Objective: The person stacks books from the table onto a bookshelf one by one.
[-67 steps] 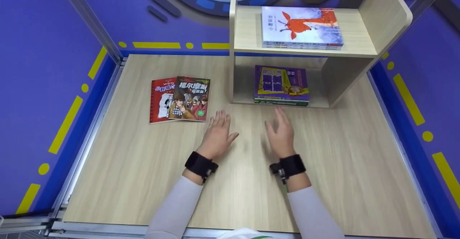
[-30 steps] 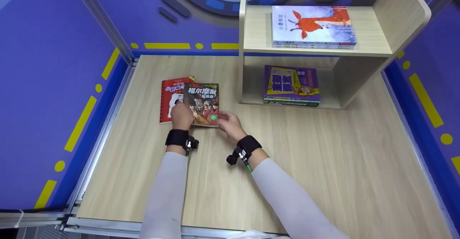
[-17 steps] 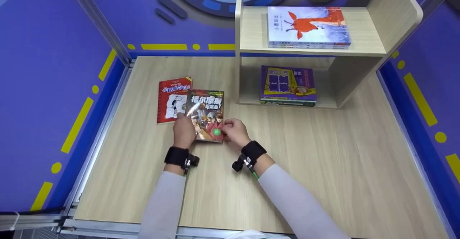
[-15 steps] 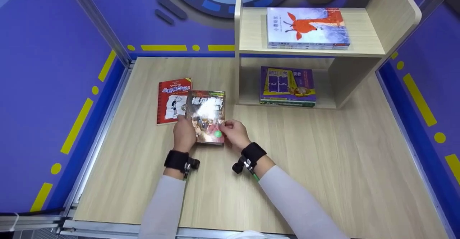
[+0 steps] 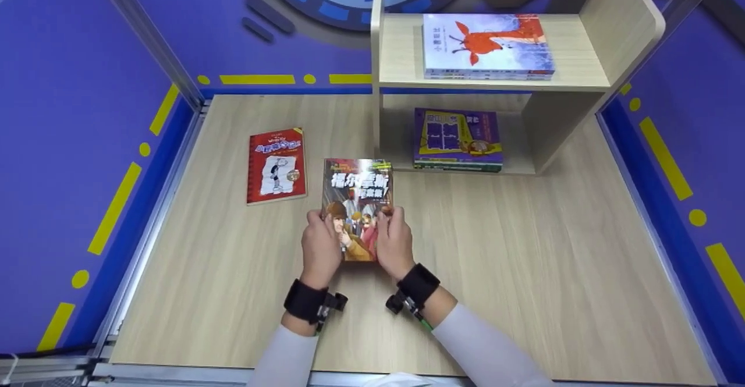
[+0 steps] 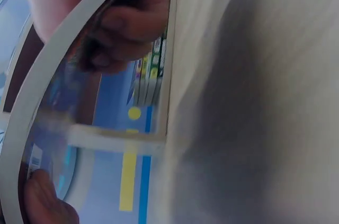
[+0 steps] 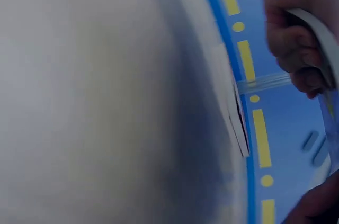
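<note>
A comic-style paperback book [image 5: 356, 201] with a dark illustrated cover is held up off the table, front side toward the head camera. My left hand [image 5: 321, 248] grips its left edge, thumb on the cover. On the opposite edge my right hand [image 5: 396, 241] grips it the same way. From below, the left wrist view shows the book's pale page edge [image 6: 33, 91] and curled fingers under it. A red paperback [image 5: 276, 166] lies flat on the table to the left, apart from both hands.
A two-tier wooden shelf [image 5: 582, 87] stands at the back right. White books with a red giraffe cover [image 5: 489, 43] lie stacked on its upper board, and a purple-topped stack [image 5: 457, 137] lies below. Blue panels [image 5: 58, 142] wall in the table [image 5: 512, 294].
Both hands went to the dark book overlapping the red one, took hold of its sides, drew it toward the body and lifted it. The red book's cover is now fully uncovered.
</note>
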The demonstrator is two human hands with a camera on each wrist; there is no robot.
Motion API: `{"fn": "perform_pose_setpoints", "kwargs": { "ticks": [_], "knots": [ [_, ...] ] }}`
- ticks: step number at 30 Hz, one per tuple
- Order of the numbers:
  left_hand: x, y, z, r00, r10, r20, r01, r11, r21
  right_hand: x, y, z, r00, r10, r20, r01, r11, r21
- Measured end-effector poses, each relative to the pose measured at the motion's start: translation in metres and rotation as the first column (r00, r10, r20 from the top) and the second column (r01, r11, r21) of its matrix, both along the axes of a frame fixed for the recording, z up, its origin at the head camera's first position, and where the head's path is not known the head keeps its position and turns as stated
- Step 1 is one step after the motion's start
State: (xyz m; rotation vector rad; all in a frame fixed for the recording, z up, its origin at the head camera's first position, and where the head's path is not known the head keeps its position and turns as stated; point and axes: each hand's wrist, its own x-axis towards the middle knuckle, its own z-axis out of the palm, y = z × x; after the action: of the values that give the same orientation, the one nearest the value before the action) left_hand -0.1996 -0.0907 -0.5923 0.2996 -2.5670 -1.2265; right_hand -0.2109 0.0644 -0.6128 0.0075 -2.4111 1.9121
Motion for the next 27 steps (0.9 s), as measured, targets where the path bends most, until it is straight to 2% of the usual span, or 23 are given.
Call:
{"fn": "perform_pose_setpoints", "kwargs": {
  "ticks": [3,6,9,12,16,19,22,25,26,27],
  "knots": [
    [0.010,0.012,-0.005,1.000,-0.013,-0.028,0.013,1.000,0.007,0.011,0.012,-0.006,0.990,-0.003,-0.140,0.009,0.999,0.047],
    [0.018,0.025,-0.011,0.999,-0.040,-0.025,0.041,0.999,0.031,0.019,0.026,-0.009,0.984,-0.028,-0.176,0.050,0.992,0.120],
    [0.023,0.039,-0.017,0.998,-0.067,-0.021,0.068,0.996,0.053,0.024,0.042,-0.012,0.986,-0.041,-0.163,0.060,0.991,0.117],
    [0.026,0.053,-0.019,0.994,-0.109,-0.017,0.110,0.991,0.080,0.025,0.060,-0.015,0.994,-0.012,-0.106,0.016,0.999,0.038],
    [0.025,0.065,-0.017,0.975,-0.222,-0.011,0.221,0.970,0.103,0.023,0.090,-0.016,0.998,0.024,-0.051,-0.026,0.999,-0.038],
    [0.019,0.066,-0.010,0.951,-0.308,0.030,0.302,0.946,0.118,0.022,0.113,-0.014,0.998,0.051,-0.037,-0.052,0.998,-0.020],
    [0.004,0.062,0.000,0.936,-0.343,0.075,0.336,0.938,0.091,0.022,0.134,-0.009,0.993,0.109,-0.035,-0.108,0.994,0.026],
    [-0.016,0.056,0.012,0.927,-0.363,0.093,0.367,0.930,-0.034,0.024,0.152,-0.004,0.984,0.175,-0.030,-0.171,0.980,0.102],
    [-0.023,0.054,0.017,0.920,-0.382,0.093,0.390,0.917,-0.088,0.025,0.158,-0.003,0.979,0.199,-0.031,-0.193,0.972,0.135],
    [-0.030,0.052,0.021,0.904,-0.414,0.103,0.426,0.893,-0.145,0.026,0.163,-0.002,0.974,0.224,-0.022,-0.218,0.962,0.165]
  ]
}}
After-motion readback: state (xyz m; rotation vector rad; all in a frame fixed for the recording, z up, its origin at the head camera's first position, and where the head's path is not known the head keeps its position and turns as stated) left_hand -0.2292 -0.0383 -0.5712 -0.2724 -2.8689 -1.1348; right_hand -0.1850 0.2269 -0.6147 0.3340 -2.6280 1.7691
